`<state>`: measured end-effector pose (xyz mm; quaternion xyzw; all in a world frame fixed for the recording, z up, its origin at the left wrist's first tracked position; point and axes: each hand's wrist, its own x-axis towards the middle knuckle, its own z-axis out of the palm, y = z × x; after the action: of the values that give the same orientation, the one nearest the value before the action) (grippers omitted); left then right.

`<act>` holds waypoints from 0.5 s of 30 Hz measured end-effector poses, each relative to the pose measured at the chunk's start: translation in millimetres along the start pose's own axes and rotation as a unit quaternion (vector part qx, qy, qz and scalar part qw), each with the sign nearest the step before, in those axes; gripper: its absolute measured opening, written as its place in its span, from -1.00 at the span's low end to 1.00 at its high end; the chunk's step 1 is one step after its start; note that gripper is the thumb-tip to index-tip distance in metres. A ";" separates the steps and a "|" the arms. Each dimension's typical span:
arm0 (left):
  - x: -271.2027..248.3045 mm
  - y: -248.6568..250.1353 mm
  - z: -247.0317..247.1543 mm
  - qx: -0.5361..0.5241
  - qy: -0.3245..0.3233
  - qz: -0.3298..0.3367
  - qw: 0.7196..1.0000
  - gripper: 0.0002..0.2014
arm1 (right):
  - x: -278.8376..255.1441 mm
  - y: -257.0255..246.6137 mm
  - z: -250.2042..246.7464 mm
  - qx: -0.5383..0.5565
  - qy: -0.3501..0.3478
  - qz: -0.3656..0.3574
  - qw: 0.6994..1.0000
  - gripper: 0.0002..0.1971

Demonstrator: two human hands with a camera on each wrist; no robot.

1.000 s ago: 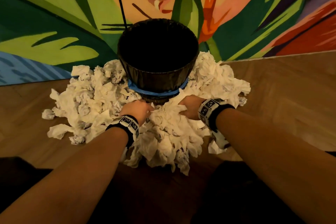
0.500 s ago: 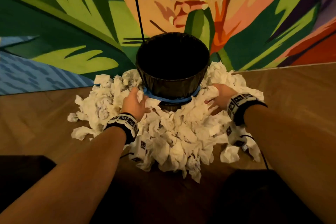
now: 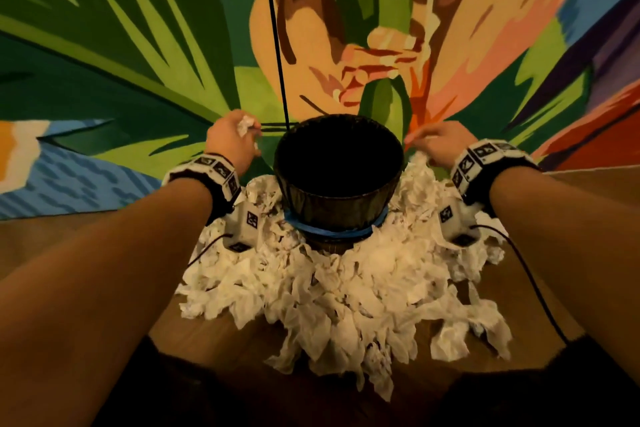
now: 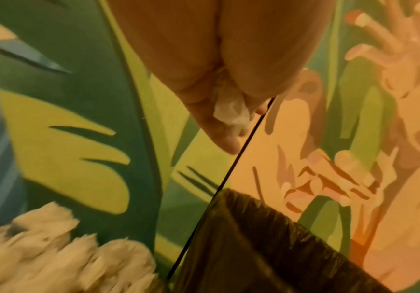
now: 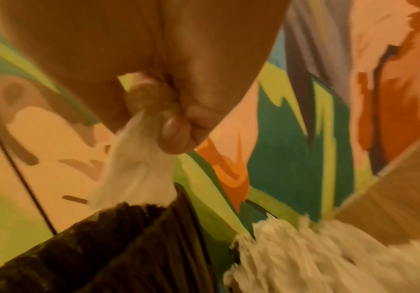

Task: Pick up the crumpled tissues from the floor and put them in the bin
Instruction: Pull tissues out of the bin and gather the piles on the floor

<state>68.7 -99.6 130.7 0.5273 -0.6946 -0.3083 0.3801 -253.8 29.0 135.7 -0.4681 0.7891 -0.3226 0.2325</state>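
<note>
- A painted wall [image 3: 138,62] fills the background: broad green leaves, peach and orange shapes, blue at the lower left. A thin black cord [image 3: 275,38] runs down it to just behind the bin.
- A wood floor [image 3: 69,246] meets the wall, brown and dimly lit.
- A heap of crumpled white tissues [image 3: 332,291] lies on the floor, ringing the bin on its near, left and right sides.
- The bin [image 3: 337,208] stands upright in the middle of the heap, against the wall. It is round with a dark liner, a blue band round its lower part, and a black inside where nothing can be made out.
- Both forearms reach forward from the bottom corners, each with a wristband of black-and-white markers and a small camera box hanging beneath.
- The left hand [image 3: 230,142] is raised just left of the bin's rim, fingers curled round a balled tissue [image 3: 246,123]. The left wrist view shows that wad [image 4: 231,111] tucked between palm and fingers, beside the cord.
- The right hand [image 3: 438,144] is raised at the bin's right rim. Only the right wrist view shows its grip: thumb and fingers [image 5: 176,130] pinch a tissue strip [image 5: 136,170] that hangs to the rim [image 5: 133,210]; whether they touch is unclear.
</note>
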 end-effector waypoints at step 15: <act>12.0 35.4 81.0 0.097 -0.115 0.033 0.988 -0.67 | 38.0 -66.2 94.8 0.044 -0.044 -0.047 0.997 -0.86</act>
<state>-19.9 -99.9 120.3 0.4997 -0.7772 -0.2856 0.2545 -168.6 -55.8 116.5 -0.5075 0.7405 -0.3467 0.2718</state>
